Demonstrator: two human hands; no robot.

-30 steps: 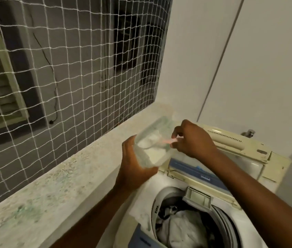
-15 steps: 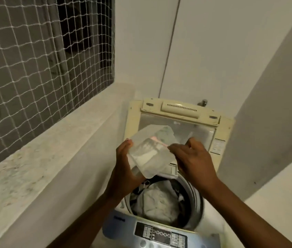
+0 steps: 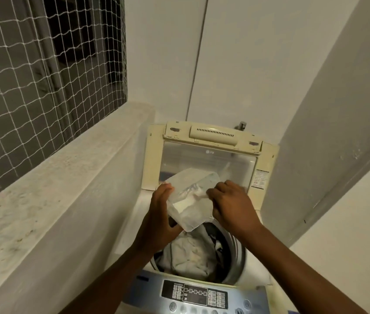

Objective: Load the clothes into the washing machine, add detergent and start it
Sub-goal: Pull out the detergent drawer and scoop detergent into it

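I've swung from the ledge to square over the washing machine; left hand cups the detergent container above the loaded clothes, right hand pinching something inside it; dosing comes next.

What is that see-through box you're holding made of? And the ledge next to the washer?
The box looks like clear, slightly cloudy plastic: white powder shows through its walls. The ledge looks like polished speckled stone, perhaps granite or terrazzo; pale flecks cover its top, though the blur leaves it uncertain.
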